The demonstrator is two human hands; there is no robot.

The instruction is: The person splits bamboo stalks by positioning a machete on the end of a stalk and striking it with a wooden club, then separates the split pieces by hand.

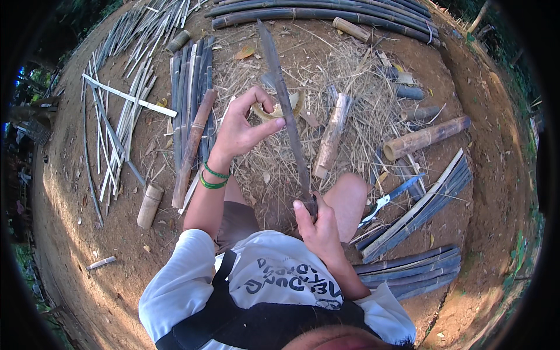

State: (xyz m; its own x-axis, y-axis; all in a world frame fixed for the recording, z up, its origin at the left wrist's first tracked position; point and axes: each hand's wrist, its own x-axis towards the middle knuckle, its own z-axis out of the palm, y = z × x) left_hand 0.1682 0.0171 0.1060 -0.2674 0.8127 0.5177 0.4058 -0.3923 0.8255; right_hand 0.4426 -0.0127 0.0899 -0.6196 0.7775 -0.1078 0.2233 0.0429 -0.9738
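My left hand [245, 125], with two green bands at its wrist, is raised above the ground and closed on a short, curved piece of bamboo [298, 101]. Its thumb lies against the piece's near edge. In my right hand [321, 231] is the handle of a machete [293, 129], held low between my knees. The long dark blade points away from me and slants slightly left. It passes across the bamboo piece, beside my left thumb; whether blade and bamboo touch, I cannot tell. Below them, dry shavings [245, 76] litter the soil.
An upright split bamboo block [331, 140] stands ahead. Dark bamboo strips [189, 99] and a bamboo length [195, 146] lie left, near pale strips [125, 128]. At right are a blue-bladed saw [389, 200], a bamboo section [426, 137] and strip bundles [420, 204]. Long poles [315, 16] lie across the far side.
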